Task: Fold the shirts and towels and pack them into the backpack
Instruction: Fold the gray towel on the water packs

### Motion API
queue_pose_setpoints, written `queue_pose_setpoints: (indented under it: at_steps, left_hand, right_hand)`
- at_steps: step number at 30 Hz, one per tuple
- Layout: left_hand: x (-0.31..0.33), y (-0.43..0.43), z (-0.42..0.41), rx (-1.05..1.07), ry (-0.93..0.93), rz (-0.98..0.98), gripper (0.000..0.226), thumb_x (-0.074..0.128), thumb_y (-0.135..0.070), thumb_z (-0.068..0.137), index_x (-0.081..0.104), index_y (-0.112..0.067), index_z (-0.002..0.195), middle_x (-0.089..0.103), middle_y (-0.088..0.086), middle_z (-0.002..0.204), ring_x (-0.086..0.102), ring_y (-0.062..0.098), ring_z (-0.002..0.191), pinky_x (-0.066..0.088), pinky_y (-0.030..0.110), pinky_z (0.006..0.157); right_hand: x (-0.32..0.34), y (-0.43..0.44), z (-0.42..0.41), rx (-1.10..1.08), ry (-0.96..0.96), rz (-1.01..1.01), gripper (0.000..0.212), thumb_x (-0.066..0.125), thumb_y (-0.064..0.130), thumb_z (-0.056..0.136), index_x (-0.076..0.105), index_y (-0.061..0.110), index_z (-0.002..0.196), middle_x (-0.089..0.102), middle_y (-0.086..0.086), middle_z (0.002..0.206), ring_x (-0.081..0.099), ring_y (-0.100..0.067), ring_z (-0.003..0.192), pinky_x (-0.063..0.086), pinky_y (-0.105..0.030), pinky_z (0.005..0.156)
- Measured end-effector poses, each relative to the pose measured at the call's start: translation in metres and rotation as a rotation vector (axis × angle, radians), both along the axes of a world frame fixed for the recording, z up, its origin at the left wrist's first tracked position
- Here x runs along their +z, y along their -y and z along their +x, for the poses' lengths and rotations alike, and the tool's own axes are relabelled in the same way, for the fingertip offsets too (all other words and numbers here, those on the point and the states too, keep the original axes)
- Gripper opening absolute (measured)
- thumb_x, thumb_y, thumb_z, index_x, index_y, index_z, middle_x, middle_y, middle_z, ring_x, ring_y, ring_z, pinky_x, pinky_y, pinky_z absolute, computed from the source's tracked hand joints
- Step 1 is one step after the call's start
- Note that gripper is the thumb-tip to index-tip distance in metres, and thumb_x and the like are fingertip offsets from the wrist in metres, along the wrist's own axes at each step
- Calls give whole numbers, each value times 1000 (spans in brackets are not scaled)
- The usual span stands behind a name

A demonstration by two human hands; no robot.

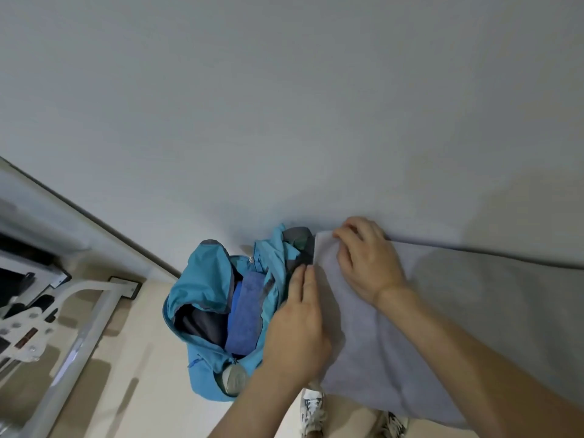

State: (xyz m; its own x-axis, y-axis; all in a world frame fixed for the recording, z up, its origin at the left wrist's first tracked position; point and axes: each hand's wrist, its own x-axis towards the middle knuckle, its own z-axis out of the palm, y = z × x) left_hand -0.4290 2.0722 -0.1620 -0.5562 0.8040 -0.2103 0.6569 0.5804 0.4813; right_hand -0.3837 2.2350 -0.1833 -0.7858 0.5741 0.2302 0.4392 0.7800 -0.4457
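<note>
**Open backpack, grey cloth held beside it**

We see the teal backpack [202, 279] standing open on the floor against the wall. Inside it, a folded blue towel [246, 311] lies beside a dark grey garment [202, 324]. Just right of the opening hangs a pale grey cloth [395, 358]. Our right hand [369, 263] pinches its top corner with curled fingers. Our left hand [297, 327] lies flat, fingers straight, against its left edge.

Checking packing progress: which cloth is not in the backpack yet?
The pale grey cloth, held by the right hand and touched by the left hand; the blue towel and dark garment sit inside the backpack.
</note>
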Motion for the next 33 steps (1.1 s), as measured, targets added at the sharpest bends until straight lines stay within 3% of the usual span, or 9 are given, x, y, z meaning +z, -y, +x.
queue_pose_setpoints:
  at_steps: [3, 5, 10, 17, 22, 25, 28, 31, 33]
  left_hand:
    - [-3, -1, -6, 62, -21, 23, 78, 49, -6, 77, 21, -13, 149, 25, 10, 149, 58, 34, 102, 48, 36, 79]
    - [-10, 7, -8, 27, -46, 91, 72, 49, -8, 73, 35, -21, 142, 41, 10, 134, 61, 33, 89, 52, 37, 69]
    - [-10, 30, 2, -37, -73, 107, 48, 46, -19, 73, 53, -32, 118, 56, -2, 96, 60, 21, 67, 48, 31, 48]
    - [-21, 59, 8, 61, -44, 220, 25, 60, -20, 77, 69, -33, 96, 63, -13, 80, 53, 8, 74, 36, 13, 59]
    - [-9, 59, 0, 33, -10, 31, 45, 48, -12, 89, 50, -33, 129, 54, -3, 98, 59, 22, 86, 48, 34, 72]
    - [2, 57, 2, -38, -167, -146, 51, 46, -18, 90, 34, -34, 137, 54, -6, 97, 54, 20, 70, 40, 31, 52]
    - [7, 54, 1, -149, -295, -31, 60, 66, -15, 63, 57, -25, 122, 53, -4, 85, 48, 18, 63, 32, 24, 39]
    - [-3, 41, 1, -429, -322, 84, 70, 59, -27, 61, 52, -19, 130, 60, 2, 120, 58, 23, 108, 53, 31, 81]
    - [-11, 29, 1, -524, -341, -45, 96, 79, -39, 43, 49, -21, 133, 58, 6, 127, 57, 28, 116, 53, 36, 85]
  right_hand:
    - [3, 13, 2, 108, 216, -54, 64, 20, 41, 85, 58, 9, 126, 54, -13, 130, 53, -31, 116, 45, -38, 99]
    - [-3, 19, 5, 177, 403, -93, 86, -1, 55, 79, 29, 13, 148, 24, -7, 156, 22, -25, 143, 19, -35, 118]
    - [-16, 30, 2, 160, 539, -16, 86, -16, 58, 76, -7, 17, 152, -11, -1, 160, -11, -21, 147, -1, -35, 120]
    - [-16, 32, -5, 166, 509, 5, 84, -12, 59, 81, -2, 15, 152, -3, -1, 161, -8, -20, 147, -1, -33, 118]
    - [-2, 32, -6, 206, 517, -38, 65, 14, 55, 98, 0, 22, 153, -5, 6, 161, -10, -12, 146, 1, -40, 118]
    - [12, 43, 9, 131, 530, -52, 59, 13, 53, 95, 9, 33, 151, -1, 11, 160, -6, -10, 146, 6, -46, 115]
    - [23, 62, 51, -20, 385, -120, 69, 3, 56, 85, 25, 37, 147, 21, 10, 157, 15, -10, 145, 16, -39, 114]
    - [22, 76, 110, -184, 296, -172, 58, 18, 50, 90, 45, 33, 138, 41, 9, 147, 31, -7, 137, 27, -33, 104]
    - [20, 80, 149, -306, 300, -149, 50, 26, 46, 91, 51, 32, 132, 50, 8, 140, 37, -6, 130, 32, -32, 95]
